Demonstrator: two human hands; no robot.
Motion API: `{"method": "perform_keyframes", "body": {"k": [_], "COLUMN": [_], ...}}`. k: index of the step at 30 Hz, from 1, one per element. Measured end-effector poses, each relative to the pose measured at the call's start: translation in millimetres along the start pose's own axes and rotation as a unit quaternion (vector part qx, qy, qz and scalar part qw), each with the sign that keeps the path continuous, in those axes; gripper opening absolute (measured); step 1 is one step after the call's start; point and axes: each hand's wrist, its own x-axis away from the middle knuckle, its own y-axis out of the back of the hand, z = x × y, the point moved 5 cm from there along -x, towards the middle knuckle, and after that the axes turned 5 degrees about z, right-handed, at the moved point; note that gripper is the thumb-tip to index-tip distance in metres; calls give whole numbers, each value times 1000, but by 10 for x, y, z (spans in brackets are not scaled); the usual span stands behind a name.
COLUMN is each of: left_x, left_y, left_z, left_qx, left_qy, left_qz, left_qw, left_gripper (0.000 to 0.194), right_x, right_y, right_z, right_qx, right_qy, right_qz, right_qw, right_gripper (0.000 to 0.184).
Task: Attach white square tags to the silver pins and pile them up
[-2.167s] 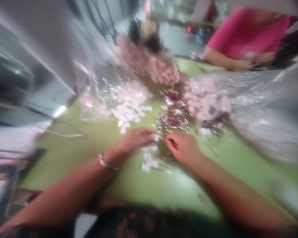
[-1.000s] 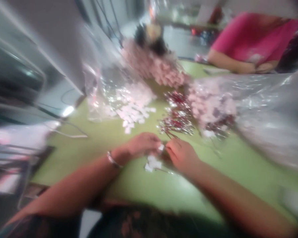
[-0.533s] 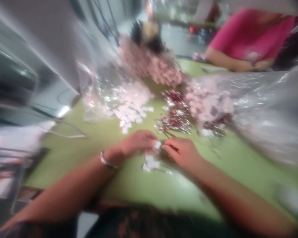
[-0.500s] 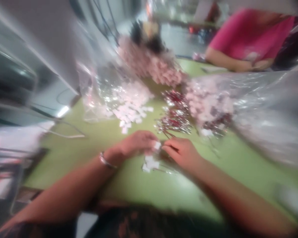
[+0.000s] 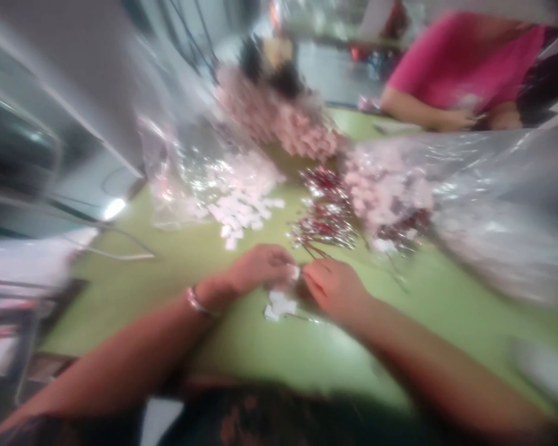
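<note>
My left hand [image 5: 266, 267], with a bracelet at its wrist, is closed with a small white square tag [image 5: 296, 272] at its fingertips. Close on the right, my right hand [image 5: 332, 284] is closed too, its fingertips almost meeting the tag; what they pinch is too blurred to make out. Just below the hands lie several white tags [image 5: 279, 306] with a thin stem on the green table [image 5: 232, 353]. Beyond my hands is a pile of red and silver shiny stems [image 5: 325, 226], and left of it a heap of loose white tags [image 5: 242, 214].
A clear plastic bag [image 5: 181, 179] stands behind the tag heap. Pale pink bunches [image 5: 302, 130] lie at the back, more pink pieces [image 5: 381, 186] at a large plastic bag [image 5: 502, 229] on the right. Across the table sits a person in a pink shirt [image 5: 456, 68].
My right hand's fingers have curled a little and turned downward near the tag. My left hand stays almost in place. The other person's hands have moved slightly apart.
</note>
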Motion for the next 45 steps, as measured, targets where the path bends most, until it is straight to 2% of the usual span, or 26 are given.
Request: {"method": "perform_keyframes", "body": {"k": [3,5,7,9,12,14,17,18,19,21,22,23,24,25,27,29,31,35,40,42,43,45], "left_x": [33,61,90,107,103,107,141,146,139,119,117,110,82,41,-42,-78,-76,-35,13,46,66,88], "left_y": [5,24,32,18,-21,-77,-156,-127,-50,220,367,487,566,615,651,651,627,575,582,591,593,574], "left_z": [-87,-206,-323,-381,-376,-361,-376,-386,-394,-390,-374,-348,-312,-269,-186,-144,-144,-184,-216,-243,-253,-230], "left_qx": [-90,-186,-268,-322,-364,-377,-370,-370,-378,-414,-436,-460,-485,-508,-537,-539,-538,-564,-561,-517,-470,-315], "left_qy": [-12,-70,-146,-193,-184,-161,-163,-163,-155,-112,-82,-54,-32,-13,15,32,38,48,38,-2,-24,-45], "left_qz": [35,32,12,0,-17,7,85,81,42,-117,-202,-262,-284,-283,-252,-239,-231,-198,-191,-218,-233,-238], "left_qw": [995,980,952,927,913,912,911,911,912,896,873,847,826,813,805,807,810,800,805,828,851,918], "left_gripper": [27,20,18,21,27,27,25,25,25,25,25,26,27,27,26,26,28,33,34,34,34,35], "right_x": [-23,-54,-106,-160,-214,-225,-186,-167,-148,-124,-119,-117,-119,-124,-133,-138,-133,-101,-97,-99,-100,-100], "right_y": [7,32,72,92,33,-40,-94,-97,-93,-64,-42,-22,-6,5,8,-10,-56,-115,34,85,102,128], "right_z": [-47,-102,-217,-365,-502,-516,-517,-522,-528,-531,-526,-517,-504,-487,-437,-365,-287,-293,-542,-565,-550,-490], "right_qx": [-71,-119,-128,-70,44,75,78,73,66,50,41,30,17,5,-17,-37,-45,28,109,93,75,21], "right_qy": [4,-2,-49,-126,-200,-195,-180,-178,-176,-170,-166,-163,-160,-159,-156,-146,-128,-134,-138,-119,-111,-108], "right_qz": [64,95,82,49,40,57,59,56,49,21,2,-16,-28,-34,-27,-1,52,152,134,111,96,61], "right_qw": [995,988,987,988,978,976,979,980,981,984,985,986,987,987,987,989,989,979,975,982,986,992], "right_gripper": [28,29,28,25,22,24,27,27,27,26,24,23,22,20,18,16,14,14,14,14,14,12]}}
